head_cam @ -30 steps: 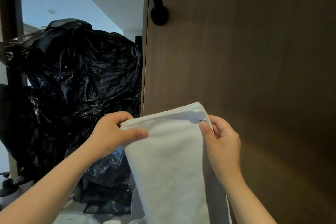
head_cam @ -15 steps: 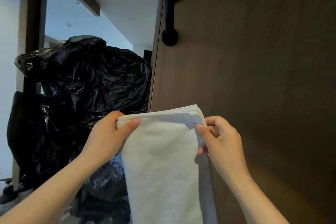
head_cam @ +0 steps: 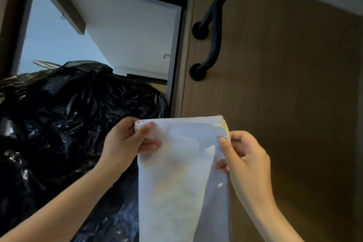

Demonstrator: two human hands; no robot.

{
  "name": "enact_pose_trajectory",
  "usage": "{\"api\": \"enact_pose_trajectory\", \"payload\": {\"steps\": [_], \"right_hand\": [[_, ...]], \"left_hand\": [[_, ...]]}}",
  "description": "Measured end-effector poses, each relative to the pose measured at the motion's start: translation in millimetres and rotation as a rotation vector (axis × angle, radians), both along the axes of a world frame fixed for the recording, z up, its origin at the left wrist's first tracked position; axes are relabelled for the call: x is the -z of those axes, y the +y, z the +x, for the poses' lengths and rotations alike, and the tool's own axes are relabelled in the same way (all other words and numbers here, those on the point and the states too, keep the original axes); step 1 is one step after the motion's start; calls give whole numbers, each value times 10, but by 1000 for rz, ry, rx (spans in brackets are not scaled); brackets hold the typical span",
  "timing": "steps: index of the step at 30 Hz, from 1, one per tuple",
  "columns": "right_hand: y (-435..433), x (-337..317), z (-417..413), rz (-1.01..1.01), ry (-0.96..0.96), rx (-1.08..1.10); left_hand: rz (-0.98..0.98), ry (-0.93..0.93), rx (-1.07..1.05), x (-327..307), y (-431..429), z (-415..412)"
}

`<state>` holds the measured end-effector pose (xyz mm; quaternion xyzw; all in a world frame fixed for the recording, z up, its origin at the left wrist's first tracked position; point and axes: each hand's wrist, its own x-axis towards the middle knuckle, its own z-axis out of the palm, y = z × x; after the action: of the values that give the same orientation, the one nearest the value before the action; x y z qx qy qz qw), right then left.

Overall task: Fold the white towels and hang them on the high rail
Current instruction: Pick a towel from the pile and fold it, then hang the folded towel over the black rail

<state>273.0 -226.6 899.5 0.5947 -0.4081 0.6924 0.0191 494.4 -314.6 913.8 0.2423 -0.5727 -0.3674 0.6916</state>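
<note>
A folded white towel hangs down in front of me, its folded top edge held level. My left hand grips its upper left corner, thumb on the front. My right hand pinches its upper right corner between thumb and fingers. Above the towel, a black rail curves out from two round mounts on the brown wooden panel and runs up to the top right. The towel's top edge is well below the rail. The towel's lower end is out of frame.
A heap of black plastic bags fills the left side beside the panel. Above them are a white ceiling, a wooden beam with a small hook, and a dark door frame at the far left.
The view has tilted upward, bringing both rail mounts and more of the rail into sight. Both hands still hold the towel's top corners, and it stays about as high in view.
</note>
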Motion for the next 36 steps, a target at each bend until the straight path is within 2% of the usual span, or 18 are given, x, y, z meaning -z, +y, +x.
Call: {"api": "enact_pose_trajectory", "payload": {"steps": [10, 16, 22, 25, 28, 36], "right_hand": [[89, -434, 882, -35, 130, 369], [111, -883, 1091, -168, 187, 526], [206, -1249, 1194, -183, 466, 584], [231, -1370, 1190, -61, 560, 584], [183, -1547, 1110, 31, 627, 675], [-34, -2351, 932, -21, 889, 1038]], "left_hand": [[-84, 25, 194, -354, -591, 435], [-244, 35, 136, -819, -683, 269], [-421, 54, 117, -1301, -721, 200], [-506, -8, 137, -1503, -786, 190], [-622, -39, 140, -1695, -882, 168], [-920, -205, 109, -2376, -1047, -102]]}}
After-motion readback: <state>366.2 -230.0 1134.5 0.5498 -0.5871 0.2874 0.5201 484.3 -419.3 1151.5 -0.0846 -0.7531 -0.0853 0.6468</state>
